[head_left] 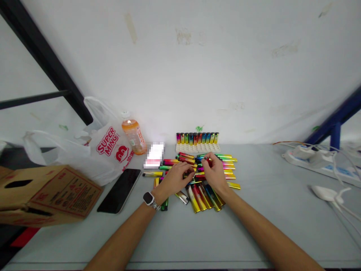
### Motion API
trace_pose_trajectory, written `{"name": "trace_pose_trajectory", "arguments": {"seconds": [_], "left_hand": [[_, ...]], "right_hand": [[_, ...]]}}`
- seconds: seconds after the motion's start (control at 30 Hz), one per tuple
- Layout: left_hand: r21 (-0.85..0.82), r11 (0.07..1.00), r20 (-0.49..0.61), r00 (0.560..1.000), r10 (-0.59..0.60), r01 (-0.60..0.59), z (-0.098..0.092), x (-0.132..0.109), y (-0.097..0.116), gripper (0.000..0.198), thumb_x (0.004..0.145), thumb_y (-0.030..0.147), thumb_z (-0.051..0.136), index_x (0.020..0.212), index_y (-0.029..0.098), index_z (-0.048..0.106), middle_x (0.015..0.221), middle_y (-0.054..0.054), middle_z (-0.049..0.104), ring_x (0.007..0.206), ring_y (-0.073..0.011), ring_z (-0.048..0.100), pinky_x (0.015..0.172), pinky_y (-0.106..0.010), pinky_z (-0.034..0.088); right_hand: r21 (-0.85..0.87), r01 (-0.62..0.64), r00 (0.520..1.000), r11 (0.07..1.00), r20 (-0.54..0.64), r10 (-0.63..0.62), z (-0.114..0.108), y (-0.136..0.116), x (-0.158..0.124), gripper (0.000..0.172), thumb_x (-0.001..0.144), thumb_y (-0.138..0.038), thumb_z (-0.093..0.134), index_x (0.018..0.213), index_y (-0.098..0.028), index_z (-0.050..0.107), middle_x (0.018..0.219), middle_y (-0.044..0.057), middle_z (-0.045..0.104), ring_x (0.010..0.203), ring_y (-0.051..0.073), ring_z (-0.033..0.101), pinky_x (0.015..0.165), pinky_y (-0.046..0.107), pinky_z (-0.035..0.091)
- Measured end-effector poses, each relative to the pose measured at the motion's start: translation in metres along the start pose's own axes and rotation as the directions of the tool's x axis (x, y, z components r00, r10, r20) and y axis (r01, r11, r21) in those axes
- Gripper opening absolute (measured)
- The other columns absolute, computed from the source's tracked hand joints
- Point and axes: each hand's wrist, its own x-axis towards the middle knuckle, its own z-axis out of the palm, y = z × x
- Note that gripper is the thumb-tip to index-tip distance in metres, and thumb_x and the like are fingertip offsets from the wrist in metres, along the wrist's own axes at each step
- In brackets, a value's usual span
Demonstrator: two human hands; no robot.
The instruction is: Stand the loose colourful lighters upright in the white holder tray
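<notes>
Wall [225,75]: white and scuffed, rising straight from the far edge of the table.
Table [267,222]: grey; its near edge runs below both forearms, and a wide stretch of surface lies between the lighters and the right edge, giving elbow room there; the left side is crowded.
Carton [67,195]: at the left edge, partly cut off from my view.
Plastic bag [97,169]: slumped behind the carton toward the far left corner, its contents hard to make out.
Loose lighters [200,197]: spread around the middle of the table, nearer the far edge than the near one; several lie hidden under the hands.
Power strip [332,168]: toward the far right corner, running out of sight.
Phone [120,191]: dark screen up, just beside the carton.
White tray [183,148]: by the middle of the far edge, ten upright lighters [195,139] in a row along its back.
Bottle [134,135]: orange drink, beside the bag.
Left hand [175,177]: half curled over the pile, thumb near the fingertips; I can't tell whether it grips a lighter.
Right hand [214,171]: fingers bent inward above the pile, fingertips near something small and reddish; whether they pinch it I can't tell.
Watch [149,198]: on the left wrist.
</notes>
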Motion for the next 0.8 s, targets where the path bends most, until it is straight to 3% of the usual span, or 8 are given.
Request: {"name": "trace_pose_trajectory", "arguments": {"seconds": [0.2, 0.33, 0.43, 0.5, 0.63, 0.7, 0.8], "left_hand": [[0.005, 1.0, 0.002, 1.0, 0.0, 0.0, 0.0, 0.0, 0.0, 0.013, 0.094, 0.027, 0.056, 0.087, 0.019, 0.064, 0.092, -0.004, 0.068, 0.089, -0.019, 0.062, 0.078, -0.031, 0.046], [-0.014, 1.0, 0.003, 1.0, 0.005, -0.005, 0.0, 0.0, -0.001, 0.013, 0.094, 0.025, 0.056, 0.085, 0.019, 0.063, 0.092, -0.004, 0.067, 0.088, -0.0185, 0.062, 0.078, -0.03, 0.046], [-0.018, 1.0, 0.007, 1.0, 0.016, -0.016, 0.001, 0.0, -0.001, 0.014, 0.094, 0.024, 0.055, 0.084, 0.019, 0.062, 0.09, -0.003, 0.066, 0.088, -0.0185, 0.061, 0.079, -0.031, 0.045], [-0.01, 1.0, 0.003, 1.0, 0.021, -0.02, 0.001, 0.0, -0.002, 0.013, 0.094, 0.025, 0.055, 0.085, 0.019, 0.063, 0.09, -0.003, 0.066, 0.089, -0.0188, 0.06, 0.081, -0.031, 0.045], [-0.004, 1.0, 0.009, 1.0, 0.009, -0.009, -0.001, 0.0, -0.001, 0.013, 0.094, 0.026, 0.055, 0.087, 0.019, 0.064, 0.091, -0.003, 0.066, 0.088, -0.0185, 0.06, 0.078, -0.031, 0.045], [-0.002, 1.0, 0.018, 1.0, 0.003, -0.003, -0.002, 0.0, 0.001, 0.013, 0.094, 0.026, 0.055, 0.087, 0.019, 0.064, 0.09, -0.003, 0.067, 0.087, -0.0185, 0.061, 0.077, -0.031, 0.044], [-0.003, 1.0, 0.023, 1.0, 0.002, -0.002, -0.003, 0.0, 0.002, 0.015, 0.094, 0.027, 0.055, 0.087, 0.019, 0.064, 0.092, -0.003, 0.067, 0.089, -0.0188, 0.061, 0.079, -0.031, 0.044]], "right_hand": [[-0.001, 0.001, 1.0, 1.0, 0.009, -0.001, 0.001, 0.003, 0.0, 0.015, 0.088, -0.031, 0.052, 0.077, -0.023, 0.047, 0.059, -0.007, 0.042, 0.056, 0.013, 0.041, 0.056, 0.027, 0.033], [0.073, -0.014, 0.999, 0.997, 0.042, 0.011, 0.004, 0.006, -0.001, 0.02, 0.09, -0.042, 0.056, 0.085, -0.024, 0.049, 0.059, -0.007, 0.044, 0.055, 0.013, 0.042, 0.054, 0.026, 0.034], [0.194, -0.032, 0.991, 0.981, 0.135, 0.006, 0.004, 0.006, 0.0, 0.027, 0.092, -0.049, 0.055, 0.103, -0.024, 0.048, 0.064, -0.006, 0.054, 0.056, 0.014, 0.05, 0.055, 0.026, 0.04], [0.208, 0.008, 0.986, 0.978, 0.164, -0.043, 0.002, 0.004, 0.003, 0.027, 0.093, -0.048, 0.055, 0.105, -0.024, 0.049, 0.075, -0.002, 0.061, 0.067, 0.016, 0.058, 0.064, 0.029, 0.046], [-0.014, 0.215, 0.974, 0.976, 0.071, -0.214, -0.011, 0.0, 0.02, 0.023, 0.087, -0.044, 0.063, 0.092, -0.021, 0.062, 0.098, 0.005, 0.065, 0.092, 0.02, 0.061, 0.084, 0.035, 0.048], [-0.132, 0.237, 0.971, 0.962, 0.05, -0.233, -0.017, 0.001, 0.034, 0.021, 0.084, -0.041, 0.066, 0.088, -0.021, 0.066, 0.093, 0.005, 0.066, 0.085, 0.02, 0.06, 0.082, 0.036, 0.048], [-0.205, 0.193, 0.979, 0.96, 0.112, -0.173, -0.024, 0.006, 0.06, 0.02, 0.082, -0.038, 0.066, 0.091, -0.02, 0.066, 0.082, 0.003, 0.068, 0.069, 0.017, 0.059, 0.071, 0.034, 0.048]]}}
